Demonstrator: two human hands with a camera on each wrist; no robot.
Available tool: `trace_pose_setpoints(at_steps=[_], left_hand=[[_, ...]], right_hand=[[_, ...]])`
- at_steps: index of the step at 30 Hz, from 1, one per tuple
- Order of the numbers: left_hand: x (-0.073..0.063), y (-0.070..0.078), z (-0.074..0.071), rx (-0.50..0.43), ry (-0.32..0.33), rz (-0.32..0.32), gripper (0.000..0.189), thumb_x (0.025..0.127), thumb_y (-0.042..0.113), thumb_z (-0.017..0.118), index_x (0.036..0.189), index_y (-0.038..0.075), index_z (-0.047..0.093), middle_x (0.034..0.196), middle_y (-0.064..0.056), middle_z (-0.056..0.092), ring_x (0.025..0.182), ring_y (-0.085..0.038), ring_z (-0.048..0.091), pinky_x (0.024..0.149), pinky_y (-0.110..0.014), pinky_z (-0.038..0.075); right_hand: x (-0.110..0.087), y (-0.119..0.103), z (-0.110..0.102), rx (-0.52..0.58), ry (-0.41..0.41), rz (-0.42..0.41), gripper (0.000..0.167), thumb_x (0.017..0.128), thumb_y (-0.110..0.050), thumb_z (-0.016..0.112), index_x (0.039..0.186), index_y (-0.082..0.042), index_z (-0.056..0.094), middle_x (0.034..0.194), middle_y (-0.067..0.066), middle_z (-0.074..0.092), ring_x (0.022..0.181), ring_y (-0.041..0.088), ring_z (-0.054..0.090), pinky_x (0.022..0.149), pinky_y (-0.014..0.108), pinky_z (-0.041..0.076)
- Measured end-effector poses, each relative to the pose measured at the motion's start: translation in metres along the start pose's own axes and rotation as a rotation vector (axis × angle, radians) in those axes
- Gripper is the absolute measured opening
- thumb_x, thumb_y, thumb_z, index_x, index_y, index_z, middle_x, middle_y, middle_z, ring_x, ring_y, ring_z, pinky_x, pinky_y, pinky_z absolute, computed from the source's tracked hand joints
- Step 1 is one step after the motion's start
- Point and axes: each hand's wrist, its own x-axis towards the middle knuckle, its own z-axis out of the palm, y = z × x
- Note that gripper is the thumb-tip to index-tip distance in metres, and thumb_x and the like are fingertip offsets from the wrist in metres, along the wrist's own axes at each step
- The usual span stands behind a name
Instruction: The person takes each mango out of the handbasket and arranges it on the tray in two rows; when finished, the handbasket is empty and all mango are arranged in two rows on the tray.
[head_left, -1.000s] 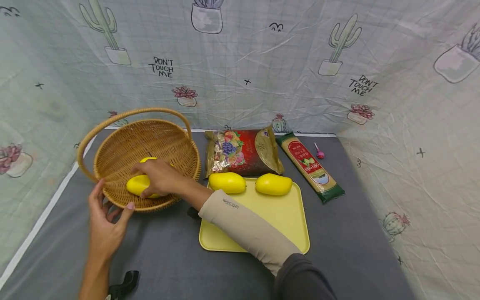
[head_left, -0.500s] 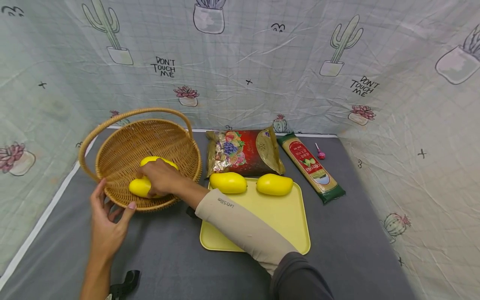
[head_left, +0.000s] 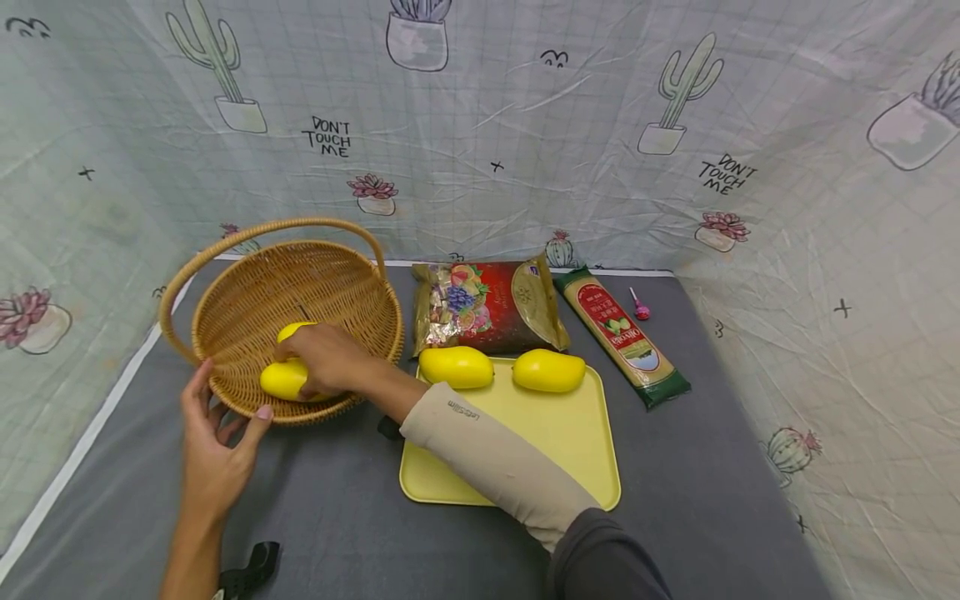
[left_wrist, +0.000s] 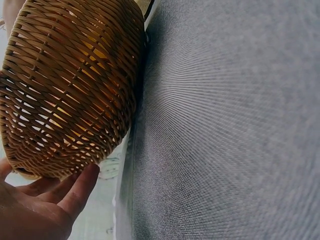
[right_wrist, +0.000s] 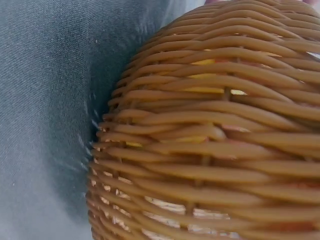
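The left hand (head_left: 217, 450) holds the near-left rim of a wicker basket (head_left: 330, 275) in the head view, thumb on the front rim and fingers round the left side. In the left wrist view its fingers (left_wrist: 82, 187) touch the woven outside. The right hand (head_left: 326, 358) reaches into the basket, fingers curled over a yellow mango (head_left: 282, 380). Behind that hand, another yellow mango (head_left: 291, 331) is mostly hidden. Only the basket's outer weave (right_wrist: 200, 115) fills the right wrist view, with yellow showing through its gaps.
Two yellow mangoes, one left (head_left: 456, 367) and one right (head_left: 549, 370), lie along the back of a yellow tray (head_left: 442, 483). Beyond are a red-and-gold candy bag (head_left: 491, 304), a green-ended pasta packet (head_left: 622, 337) and a pink lollipop (head_left: 640, 309). A printed curtain surrounds the table.
The right hand shifts slightly over the mangoes inside the basket. It now covers more of the rear mango than half a second ago. The left hand and basket stay put.
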Motion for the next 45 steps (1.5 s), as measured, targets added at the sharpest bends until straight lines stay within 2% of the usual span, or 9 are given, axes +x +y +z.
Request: trace_pose_setpoints(at_steps=[6, 12, 18, 25, 30, 36, 41, 45], left_hand=[[0.0, -0.002, -0.001, 0.001, 0.008, 0.002, 0.094, 0.097, 0.002, 0.073, 0.169, 0.028, 0.019, 0.176, -0.002, 0.025, 0.136, -0.02, 0.05, 0.092, -0.012, 0.041], [0.0, -0.002, -0.002, 0.011, 0.012, -0.006, 0.094, 0.097, 0.003, 0.074, 0.169, 0.029, 0.019, 0.176, -0.003, 0.025, 0.137, -0.02, 0.05, 0.092, -0.012, 0.042], [0.0, -0.004, -0.002, 0.005, 0.022, 0.008, 0.093, 0.096, 0.002, 0.073, 0.169, 0.027, 0.021, 0.175, -0.005, 0.026, 0.136, -0.019, 0.052, 0.091, -0.009, 0.043], [0.0, -0.001, -0.003, -0.003, 0.008, 0.013, 0.093, 0.097, 0.002, 0.072, 0.17, 0.028, 0.02, 0.175, -0.006, 0.026, 0.136, -0.021, 0.052, 0.092, -0.009, 0.042], [0.001, -0.001, -0.003, -0.012, 0.006, 0.011, 0.093, 0.097, 0.002, 0.072, 0.17, 0.027, 0.019, 0.175, -0.007, 0.025, 0.14, -0.022, 0.05, 0.092, -0.009, 0.042], [0.0, -0.001, -0.001, 0.004, 0.011, 0.005, 0.093, 0.097, 0.003, 0.072, 0.169, 0.028, 0.02, 0.175, -0.006, 0.026, 0.141, -0.026, 0.049, 0.093, -0.011, 0.042], [0.001, -0.002, 0.001, 0.018, 0.015, -0.011, 0.094, 0.097, 0.004, 0.073, 0.17, 0.029, 0.019, 0.175, -0.005, 0.026, 0.141, -0.029, 0.049, 0.093, -0.012, 0.041], [0.001, -0.002, 0.001, 0.019, 0.016, 0.002, 0.096, 0.096, 0.003, 0.075, 0.17, 0.029, 0.019, 0.175, -0.006, 0.027, 0.138, -0.025, 0.05, 0.091, -0.011, 0.04]], right_hand=[[-0.012, 0.003, -0.008, 0.076, 0.026, 0.017, 0.065, 0.085, -0.036, 0.092, 0.144, -0.03, 0.068, 0.141, -0.016, 0.068, 0.12, 0.002, 0.061, 0.098, 0.02, 0.046], [-0.025, 0.004, -0.017, 0.161, 0.062, 0.037, 0.065, 0.086, -0.034, 0.091, 0.146, -0.03, 0.067, 0.144, -0.017, 0.066, 0.123, 0.001, 0.059, 0.102, 0.019, 0.043], [-0.041, 0.005, -0.028, 0.225, 0.132, -0.002, 0.067, 0.086, -0.033, 0.091, 0.148, -0.027, 0.065, 0.145, -0.012, 0.067, 0.131, 0.007, 0.059, 0.103, 0.017, 0.043], [-0.067, 0.009, -0.043, 0.297, 0.249, -0.023, 0.066, 0.088, -0.032, 0.089, 0.15, -0.027, 0.064, 0.147, -0.005, 0.064, 0.135, 0.012, 0.057, 0.109, 0.022, 0.041], [-0.085, 0.015, -0.051, 0.371, 0.337, -0.028, 0.066, 0.087, -0.031, 0.09, 0.148, -0.027, 0.065, 0.144, -0.006, 0.065, 0.131, 0.011, 0.058, 0.105, 0.022, 0.041], [-0.111, 0.023, -0.054, 0.437, 0.436, -0.036, 0.065, 0.086, -0.026, 0.091, 0.146, -0.025, 0.067, 0.142, -0.003, 0.066, 0.13, 0.013, 0.059, 0.103, 0.027, 0.051], [-0.136, 0.033, -0.053, 0.469, 0.479, -0.024, 0.065, 0.086, -0.024, 0.091, 0.146, -0.024, 0.067, 0.137, -0.001, 0.066, 0.125, 0.019, 0.062, 0.1, 0.028, 0.054], [-0.158, 0.042, -0.051, 0.491, 0.503, -0.008, 0.064, 0.086, -0.021, 0.091, 0.145, -0.022, 0.068, 0.137, 0.002, 0.065, 0.123, 0.023, 0.063, 0.099, 0.032, 0.057]])
